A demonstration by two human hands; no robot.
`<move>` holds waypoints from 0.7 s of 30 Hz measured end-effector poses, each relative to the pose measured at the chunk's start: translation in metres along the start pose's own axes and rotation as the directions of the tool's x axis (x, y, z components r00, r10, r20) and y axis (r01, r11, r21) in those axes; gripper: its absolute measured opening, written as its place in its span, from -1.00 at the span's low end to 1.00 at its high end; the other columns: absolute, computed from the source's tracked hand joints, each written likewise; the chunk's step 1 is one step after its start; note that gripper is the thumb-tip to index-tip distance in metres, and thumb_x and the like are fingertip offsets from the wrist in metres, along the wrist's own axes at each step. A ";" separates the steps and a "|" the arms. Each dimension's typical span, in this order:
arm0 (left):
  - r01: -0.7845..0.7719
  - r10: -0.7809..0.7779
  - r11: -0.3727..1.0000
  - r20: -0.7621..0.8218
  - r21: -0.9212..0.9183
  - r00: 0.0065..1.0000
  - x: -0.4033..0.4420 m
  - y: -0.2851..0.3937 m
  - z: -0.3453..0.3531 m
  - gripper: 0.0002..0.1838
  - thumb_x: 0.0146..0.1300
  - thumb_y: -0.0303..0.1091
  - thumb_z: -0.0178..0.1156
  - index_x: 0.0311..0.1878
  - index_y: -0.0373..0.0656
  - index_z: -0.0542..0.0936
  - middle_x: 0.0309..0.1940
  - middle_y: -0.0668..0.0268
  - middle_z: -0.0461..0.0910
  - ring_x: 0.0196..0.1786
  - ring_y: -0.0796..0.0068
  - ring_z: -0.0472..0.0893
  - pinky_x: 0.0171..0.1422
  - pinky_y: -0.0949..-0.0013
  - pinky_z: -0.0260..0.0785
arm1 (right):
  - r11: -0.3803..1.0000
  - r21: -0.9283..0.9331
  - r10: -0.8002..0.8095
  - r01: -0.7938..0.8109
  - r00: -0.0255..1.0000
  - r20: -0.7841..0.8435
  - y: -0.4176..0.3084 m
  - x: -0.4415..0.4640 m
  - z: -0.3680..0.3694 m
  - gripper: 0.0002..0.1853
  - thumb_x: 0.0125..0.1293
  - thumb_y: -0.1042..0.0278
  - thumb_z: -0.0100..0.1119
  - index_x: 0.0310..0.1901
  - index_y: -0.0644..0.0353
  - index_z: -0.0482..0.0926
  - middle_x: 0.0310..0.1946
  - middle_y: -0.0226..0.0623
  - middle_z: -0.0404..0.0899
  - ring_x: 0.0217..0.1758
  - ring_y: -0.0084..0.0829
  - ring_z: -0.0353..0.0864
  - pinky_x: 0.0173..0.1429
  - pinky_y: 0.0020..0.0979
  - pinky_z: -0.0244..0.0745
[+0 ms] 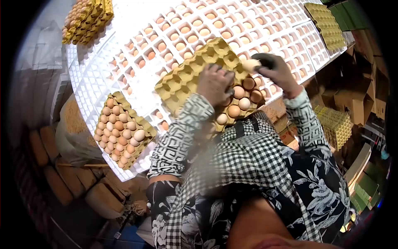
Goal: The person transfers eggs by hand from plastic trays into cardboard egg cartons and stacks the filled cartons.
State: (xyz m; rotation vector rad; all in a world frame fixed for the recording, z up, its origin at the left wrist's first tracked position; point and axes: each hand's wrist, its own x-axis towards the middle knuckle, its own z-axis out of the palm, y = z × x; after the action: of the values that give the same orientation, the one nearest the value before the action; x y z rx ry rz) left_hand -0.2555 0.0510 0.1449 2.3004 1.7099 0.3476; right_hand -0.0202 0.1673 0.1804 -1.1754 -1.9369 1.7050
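My right hand (275,72) pinches a pale egg (251,65) just above the right edge of a yellow moulded egg tray (188,76). Bent over the middle of that tray is my left hand (215,85), its fingers curled down; what lies under them is hidden. Several eggs (234,111), cream to brown, sit in the tray's cups at the near right, while the cups on its far left side hold none. The tray rests tilted on top of a white gridded surface (83,89) with eggs in many of its square cells.
A full egg tray (118,130) stands at the near left, and stacked trays with eggs (88,20) at the far left. An eggless tray (325,25) lies far right. Cardboard boxes (348,93) and a tray stack (331,126) are below right; a sack (74,124) stands left.
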 end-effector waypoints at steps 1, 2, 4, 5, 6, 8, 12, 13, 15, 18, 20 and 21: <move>-0.018 0.014 0.997 0.050 0.075 0.999 0.005 0.004 0.012 -0.51 0.16 0.00 0.32 0.12 0.00 0.60 0.00 0.21 0.64 0.19 0.17 0.52 0.41 0.05 0.23 | 0.935 0.355 -0.011 0.014 1.000 -0.010 0.006 -0.001 -0.010 -0.53 0.30 0.31 0.21 0.22 0.29 0.51 0.05 -0.20 0.61 0.08 -0.33 0.65 0.20 -0.27 0.59; 0.051 -0.051 0.999 -0.004 0.000 0.999 0.002 0.008 0.015 -0.54 0.15 -0.08 0.32 0.11 0.00 0.60 0.02 0.17 0.62 0.21 0.14 0.51 0.42 0.02 0.23 | 0.801 0.599 0.002 -0.012 1.000 0.016 -0.001 -0.011 -0.019 -0.51 0.32 0.34 0.12 0.25 0.34 0.43 0.20 -0.14 0.47 0.23 -0.29 0.54 0.19 -0.32 0.58; 0.095 -0.104 0.989 -0.078 -0.114 0.991 -0.005 0.007 0.020 -0.55 0.14 -0.13 0.33 0.10 -0.02 0.60 0.01 0.14 0.62 0.18 0.11 0.54 0.37 0.01 0.30 | 0.689 0.724 -0.103 -0.036 0.984 0.147 0.008 -0.012 -0.029 -0.58 0.35 0.29 0.12 0.18 0.33 0.49 0.16 -0.14 0.47 0.16 -0.31 0.55 0.17 -0.35 0.58; 0.113 -0.133 0.979 -0.115 -0.167 0.984 -0.008 0.003 0.020 -0.56 0.14 -0.15 0.33 0.09 -0.03 0.61 0.01 0.12 0.61 0.17 0.09 0.56 0.35 0.01 0.33 | 0.745 0.667 -0.149 -0.003 0.974 0.171 0.014 -0.009 -0.030 -0.59 0.34 0.28 0.16 0.17 0.30 0.51 0.11 -0.16 0.50 0.11 -0.32 0.57 0.15 -0.34 0.59; 0.145 -0.258 0.849 -0.159 -0.509 0.953 -0.013 0.000 0.010 -0.58 0.14 -0.23 0.31 0.09 -0.12 0.60 0.00 0.13 0.61 0.08 0.15 0.62 0.20 0.14 0.48 | 0.968 0.250 -0.037 -0.034 0.961 0.276 0.000 -0.007 -0.023 -0.56 0.30 0.24 0.20 0.16 0.25 0.53 0.06 -0.18 0.54 0.07 -0.33 0.61 0.13 -0.33 0.58; 0.205 -0.536 0.241 0.045 -0.949 0.843 -0.022 -0.001 -0.011 -0.61 0.13 -0.29 0.28 0.02 -0.23 0.62 -0.04 0.20 0.60 -0.06 0.35 0.63 0.06 0.36 0.52 | 0.849 -0.476 -0.057 0.229 0.936 0.347 -0.009 -0.003 0.014 -0.50 0.18 0.14 0.34 0.16 0.09 0.57 -0.08 -0.22 0.62 -0.04 -0.31 0.67 0.02 -0.31 0.56; 0.378 -0.333 0.889 0.202 -0.258 0.921 -0.010 0.024 -0.021 -0.64 0.19 -0.15 0.28 0.01 -0.10 0.66 -0.03 0.10 0.53 -0.02 0.21 0.63 0.09 0.21 0.52 | 0.548 -0.764 -0.042 0.340 0.923 0.381 0.020 0.005 0.033 -0.46 0.10 0.12 0.41 0.14 0.05 0.61 -0.13 -0.28 0.64 -0.08 -0.25 0.66 0.05 -0.29 0.57; 0.399 -0.370 0.917 0.373 0.002 0.851 -0.003 0.041 -0.019 -0.65 0.22 -0.08 0.27 -0.02 -0.06 0.67 0.00 0.09 0.52 0.01 0.16 0.63 0.11 0.18 0.52 | 0.631 -0.704 -0.086 0.325 0.932 0.353 0.016 0.004 0.028 -0.47 0.10 0.13 0.41 0.13 0.06 0.61 -0.11 -0.26 0.65 -0.07 -0.28 0.67 0.05 -0.31 0.57; 0.268 -0.294 0.956 0.433 0.120 0.852 0.001 0.037 0.006 -0.59 0.23 0.08 0.27 -0.13 -0.08 0.66 0.02 0.11 0.50 0.04 0.15 0.64 0.06 0.15 0.53 | 0.910 -0.221 -0.314 0.350 0.931 0.185 0.048 0.002 0.012 -0.47 0.16 0.19 0.37 0.18 0.11 0.56 0.02 -0.22 0.63 -0.06 -0.43 0.67 -0.03 -0.40 0.63; 0.327 -0.227 0.933 0.453 -0.154 0.862 -0.002 0.029 0.006 -0.59 0.25 0.06 0.25 -0.09 -0.10 0.64 0.00 0.13 0.52 -0.02 0.21 0.64 0.00 0.20 0.53 | 0.850 0.520 -0.069 -0.083 0.961 0.267 0.017 -0.025 -0.020 -0.29 0.20 0.28 0.31 0.39 0.20 0.33 0.14 -0.26 0.52 -0.01 -0.53 0.64 -0.14 -0.56 0.65; 0.479 -0.309 0.583 0.366 -0.656 0.878 -0.031 0.000 0.005 -0.58 0.27 -0.04 0.23 0.04 -0.15 0.63 0.02 0.15 0.57 -0.12 0.33 0.63 -0.09 0.32 0.52 | 0.921 0.388 -0.079 -0.047 0.950 0.301 0.014 -0.029 -0.019 -0.39 0.21 0.27 0.36 0.31 0.14 0.46 0.17 -0.25 0.51 -0.03 -0.52 0.65 -0.13 -0.52 0.66; 0.457 -0.359 0.327 0.338 -0.827 0.870 -0.041 -0.011 0.001 -0.56 0.28 -0.09 0.21 0.11 -0.17 0.62 0.03 0.17 0.60 -0.17 0.39 0.62 -0.13 0.38 0.51 | 0.978 0.207 -0.036 -0.035 0.944 0.328 0.009 -0.030 -0.015 -0.42 0.21 0.25 0.39 0.28 0.11 0.50 0.20 -0.25 0.50 -0.04 -0.52 0.65 -0.13 -0.50 0.66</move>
State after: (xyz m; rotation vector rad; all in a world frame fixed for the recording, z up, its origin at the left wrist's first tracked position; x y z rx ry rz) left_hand -0.2761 0.0145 0.1383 1.0184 1.4241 0.7867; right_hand 0.0121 0.1547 0.1841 -0.8548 -1.8681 2.1612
